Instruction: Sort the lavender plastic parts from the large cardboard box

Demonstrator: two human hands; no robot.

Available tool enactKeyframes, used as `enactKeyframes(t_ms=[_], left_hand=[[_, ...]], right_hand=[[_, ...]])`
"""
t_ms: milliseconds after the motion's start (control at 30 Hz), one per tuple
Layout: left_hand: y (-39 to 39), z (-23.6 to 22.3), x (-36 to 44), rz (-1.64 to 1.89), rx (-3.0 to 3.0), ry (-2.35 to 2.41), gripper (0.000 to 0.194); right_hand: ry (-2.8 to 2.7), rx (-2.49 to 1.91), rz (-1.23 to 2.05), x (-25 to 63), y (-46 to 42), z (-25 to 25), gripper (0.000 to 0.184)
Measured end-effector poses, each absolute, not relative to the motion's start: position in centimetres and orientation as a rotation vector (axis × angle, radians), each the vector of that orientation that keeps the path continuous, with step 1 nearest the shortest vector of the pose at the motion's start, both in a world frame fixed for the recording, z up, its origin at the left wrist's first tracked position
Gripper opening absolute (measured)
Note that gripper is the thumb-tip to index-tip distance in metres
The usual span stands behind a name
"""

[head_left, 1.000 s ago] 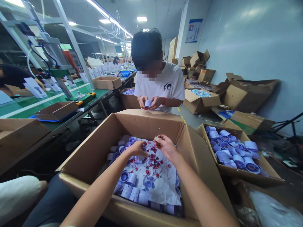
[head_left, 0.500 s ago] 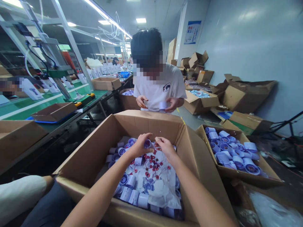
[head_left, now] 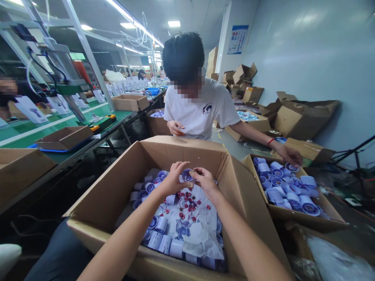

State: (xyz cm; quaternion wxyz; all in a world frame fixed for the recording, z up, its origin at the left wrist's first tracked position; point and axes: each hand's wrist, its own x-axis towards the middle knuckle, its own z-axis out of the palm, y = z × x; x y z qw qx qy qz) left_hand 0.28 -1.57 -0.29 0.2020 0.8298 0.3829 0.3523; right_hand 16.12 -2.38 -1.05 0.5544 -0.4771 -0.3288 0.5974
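My left hand (head_left: 173,178) is closed on a small pale blue plastic cup part (head_left: 186,175), held with its open end up over a large cardboard box (head_left: 117,187). My right hand (head_left: 206,180) pinches something tiny at the rim of that cup; I cannot make out what. Below both hands the box holds several more blue cup parts (head_left: 164,242) and a white sheet (head_left: 197,221) strewn with small red wired coils (head_left: 189,203).
A co-worker in a white T-shirt (head_left: 202,107) sits across the box, one hand (head_left: 288,156) stretched into a second cardboard box of blue cups (head_left: 295,218) on my right. A green workbench (head_left: 52,127) with a press runs along the left. More cartons line the right wall.
My left hand has lifted a blue cup from the pile and brought it up to my right hand. The co-worker's hand has swung from the chest out to the right-hand box.
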Motion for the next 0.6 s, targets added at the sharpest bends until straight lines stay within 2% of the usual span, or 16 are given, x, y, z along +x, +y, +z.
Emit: enactKeyframes(t_ms=[200, 267, 400, 500, 600], left_hand=[[-0.2, -1.9, -1.2, 1.048, 1.961, 1.140, 0.103], [-0.3, -2.1, -1.1, 1.011, 1.890, 1.092, 0.106], [-1.4, -1.3, 0.0, 0.885, 1.966, 0.947, 0.085], [-2.0, -0.3, 0.8, 0.827, 2.053, 1.022, 0.065], [-1.9, 0.1, 0.8, 0.798, 2.122, 1.139, 0.053]], right_hand=[[-0.613, -0.928, 1.466, 16.7, -2.3, -0.4, 0.042], [-0.621, -0.870, 1.514, 16.4, -2.5, -0.4, 0.041], [-0.830, -0.925, 1.450, 15.4, -2.9, -1.2, 0.037], [-1.080, -1.109, 1.169, 15.1, -2.7, -1.8, 0.034], [-1.244, -1.264, 0.857, 15.7, -2.6, -1.7, 0.035]])
